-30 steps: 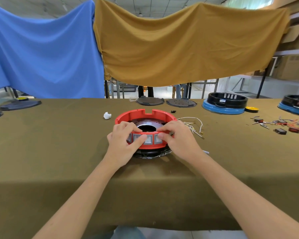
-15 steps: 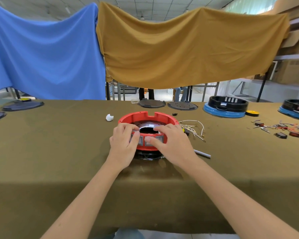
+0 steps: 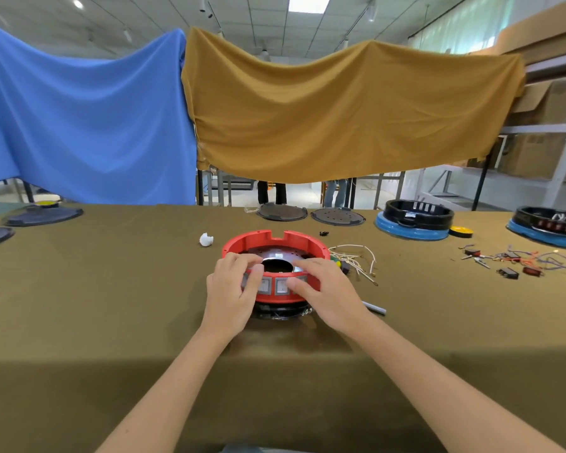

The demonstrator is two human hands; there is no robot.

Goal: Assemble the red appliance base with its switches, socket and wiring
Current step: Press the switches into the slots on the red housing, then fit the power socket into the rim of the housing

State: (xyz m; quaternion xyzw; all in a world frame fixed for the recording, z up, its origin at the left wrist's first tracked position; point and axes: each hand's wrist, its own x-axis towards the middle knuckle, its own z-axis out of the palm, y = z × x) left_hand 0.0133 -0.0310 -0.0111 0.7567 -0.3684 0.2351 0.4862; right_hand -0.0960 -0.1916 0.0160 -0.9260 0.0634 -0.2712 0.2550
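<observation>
The red appliance base (image 3: 273, 241) is a round ring standing on a black part at the middle of the olive-covered table (image 3: 111, 305). A row of grey square switches (image 3: 276, 285) shows in its near wall. My left hand (image 3: 231, 294) grips the near left rim, fingers over the top edge and thumb by the switches. My right hand (image 3: 325, 291) grips the near right rim, thumb on the switch row. A bundle of white wires (image 3: 356, 259) lies just right of the base.
A white crumpled piece (image 3: 206, 239) lies left of the base. A grey pen-like stick (image 3: 374, 308) lies by my right wrist. Black discs (image 3: 337, 216) and blue-rimmed black bases (image 3: 417, 219) stand at the far edge. Loose switches and coloured wires (image 3: 517, 261) lie at the right.
The view has tilted upward a little. My right thumb slid left along the switch row, and both hands stay on the base's near rim.
</observation>
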